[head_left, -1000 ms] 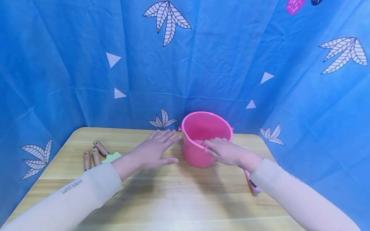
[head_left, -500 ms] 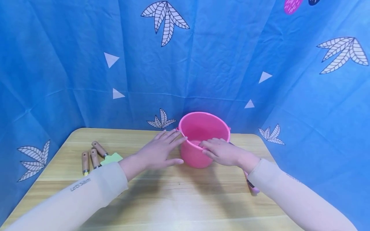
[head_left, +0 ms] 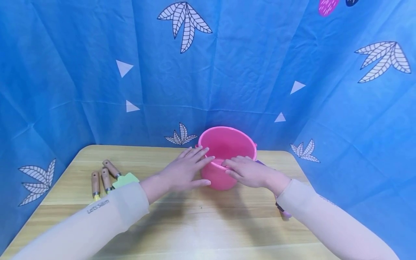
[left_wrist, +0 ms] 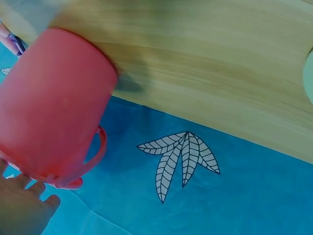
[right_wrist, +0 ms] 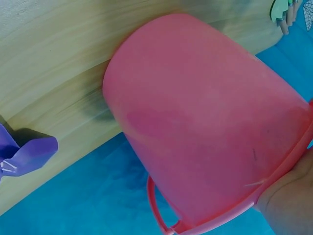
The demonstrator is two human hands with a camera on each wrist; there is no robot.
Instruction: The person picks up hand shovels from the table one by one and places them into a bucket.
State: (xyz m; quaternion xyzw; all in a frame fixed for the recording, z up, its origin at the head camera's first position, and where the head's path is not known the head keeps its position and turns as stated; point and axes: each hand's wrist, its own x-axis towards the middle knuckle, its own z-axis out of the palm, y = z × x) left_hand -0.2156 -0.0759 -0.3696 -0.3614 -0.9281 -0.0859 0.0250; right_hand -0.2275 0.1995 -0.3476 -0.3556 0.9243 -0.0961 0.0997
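Shifted left since earlier, head view: pink bucket [head_left: 222, 180], mouth up on table [head_left: 201, 231], between left hand [head_left: 186, 170], spread wide, and right hand [head_left: 250, 171], gripping near rim [head_left: 216, 165]. Left wrist: fingertips [left_wrist: 36, 188] beside handle [left_wrist: 101, 147]. Right wrist: hand against rim.

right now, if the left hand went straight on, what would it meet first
Most likely the pink bucket, on its left side: the left hand points that way and overlaps it in the head view, though whether they already touch is unclear.
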